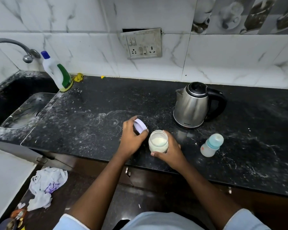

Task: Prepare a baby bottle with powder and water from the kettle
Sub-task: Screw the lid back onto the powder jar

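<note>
Powder jar [158, 142] sits open near the table [90, 113] edge, gripped by the right hand [170, 151]; the left hand [131, 138] pinches its lid [140, 127]. The baby bottle [212, 145] (upright, cap on) stands right of both hands, nearer the right one, with the kettle [191, 105] behind.

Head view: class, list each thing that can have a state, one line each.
Clear glass powder jar: open, part-filled, in grip of right hand.
Lilac round lid: off, in grip of left hand.
Steel electric kettle: lid shut, upright.
Clear baby bottle, blue cap: capped, untouched.
White cleaner bottle, blue cap: capped.
</note>
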`<state>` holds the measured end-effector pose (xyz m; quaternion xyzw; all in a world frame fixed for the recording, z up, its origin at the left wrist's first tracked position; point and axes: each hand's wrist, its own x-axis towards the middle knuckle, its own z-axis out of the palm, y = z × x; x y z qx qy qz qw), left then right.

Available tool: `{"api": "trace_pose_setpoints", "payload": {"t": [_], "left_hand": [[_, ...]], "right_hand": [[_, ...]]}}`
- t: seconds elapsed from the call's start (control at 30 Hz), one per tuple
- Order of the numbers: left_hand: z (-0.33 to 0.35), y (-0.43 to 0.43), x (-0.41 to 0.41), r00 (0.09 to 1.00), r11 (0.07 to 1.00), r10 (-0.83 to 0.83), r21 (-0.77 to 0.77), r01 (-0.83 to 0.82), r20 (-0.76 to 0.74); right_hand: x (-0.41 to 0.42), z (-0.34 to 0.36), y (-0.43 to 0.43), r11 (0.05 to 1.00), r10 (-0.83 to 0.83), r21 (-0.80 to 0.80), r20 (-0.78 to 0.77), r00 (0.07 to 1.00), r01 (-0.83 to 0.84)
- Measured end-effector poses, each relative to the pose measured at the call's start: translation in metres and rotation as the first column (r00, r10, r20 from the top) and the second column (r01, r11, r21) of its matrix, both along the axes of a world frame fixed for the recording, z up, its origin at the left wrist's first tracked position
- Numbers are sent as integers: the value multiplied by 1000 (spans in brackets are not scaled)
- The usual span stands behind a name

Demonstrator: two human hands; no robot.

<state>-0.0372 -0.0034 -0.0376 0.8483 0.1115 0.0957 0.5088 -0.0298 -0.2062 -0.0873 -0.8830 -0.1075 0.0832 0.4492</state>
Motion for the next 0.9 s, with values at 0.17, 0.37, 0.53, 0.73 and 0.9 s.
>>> {"api": "trace_pose_setpoints", "payload": {"t": [0.17,0.37,0.53,0.73,0.9], "left_hand": [[17,-32,0,985,960,-3,-274,51,174],[-12,-45,-12,974,986,-104,-106,127,200],[-19,-44,-18,973,986,-169,33,166,160],[-25,-45,-21,978,988,-155,17,154,136],[-20,-45,-23,983,985,-156,-57,162,95]], "right_hand": [[0,1,-1,999,6,33,-26,1000,-5],[-1,5,0,997,-22,78,-54,998,26],[-3,3,0,994,-31,101,-68,997,37],[-2,3,-1,996,-25,80,-77,997,31],[-5,9,-3,998,-9,65,-109,994,16]]}}
